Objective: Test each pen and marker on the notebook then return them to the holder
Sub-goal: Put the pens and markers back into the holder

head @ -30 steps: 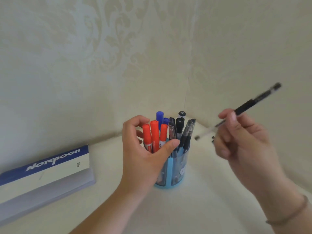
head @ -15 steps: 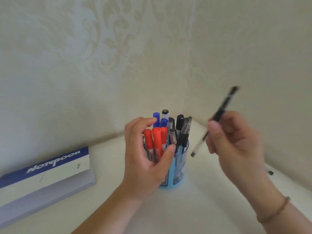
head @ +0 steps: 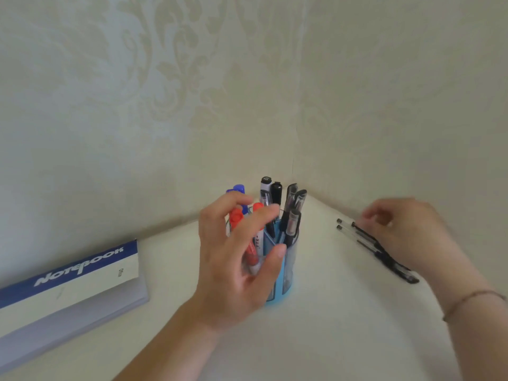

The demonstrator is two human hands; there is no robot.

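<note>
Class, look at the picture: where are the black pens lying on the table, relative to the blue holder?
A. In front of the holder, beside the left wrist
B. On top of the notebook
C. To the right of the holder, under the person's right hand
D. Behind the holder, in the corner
C: the black pens lie flat on the table to the right of the holder, partly under the right hand.

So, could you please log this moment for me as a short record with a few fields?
surface: white table in a wall corner
holder: blue pen holder, upright, holding red, blue and black pens and markers
notebook: closed notebook, lying left of the holder
left hand: left hand curled around the holder's near side, fingers at the red markers
right hand: right hand resting over the black pens
loose pens: black pens lying together on the table by the right wall; count unclear
blur: both hands slightly blurred
</note>
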